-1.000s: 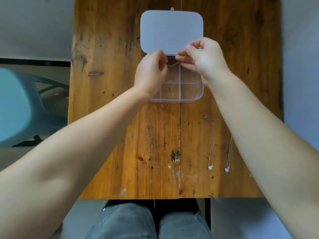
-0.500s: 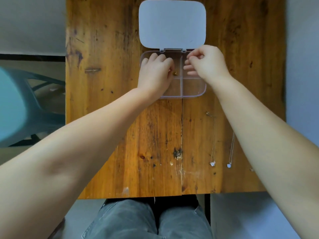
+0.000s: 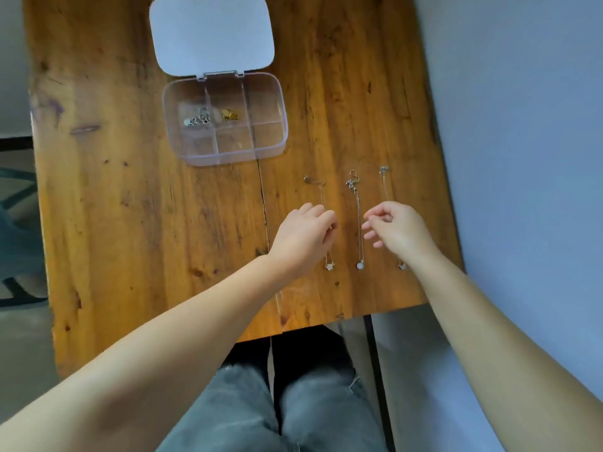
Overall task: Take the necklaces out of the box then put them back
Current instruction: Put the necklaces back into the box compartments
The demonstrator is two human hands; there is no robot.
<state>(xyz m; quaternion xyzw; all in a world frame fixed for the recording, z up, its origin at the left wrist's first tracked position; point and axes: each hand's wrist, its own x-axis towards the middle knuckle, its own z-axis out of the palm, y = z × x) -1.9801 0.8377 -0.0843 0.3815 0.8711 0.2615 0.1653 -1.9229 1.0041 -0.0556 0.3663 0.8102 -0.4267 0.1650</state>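
The left hand [image 3: 305, 238] curls over the left necklace [image 3: 326, 223], fingers bent down on its chain; whether it pinches it I cannot tell. The right hand [image 3: 396, 228] hovers half-curled, holding nothing, between the middle necklace [image 3: 359, 223] and the right necklace [image 3: 385, 187]. Three chains lie parallel near the table [image 3: 130, 207] edge. The open box [image 3: 225, 119] sits farther off, two small bundles inside.

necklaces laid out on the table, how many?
3, side by side: left necklace partly under the left hand, middle necklace between hands, right necklace partly under the right hand.
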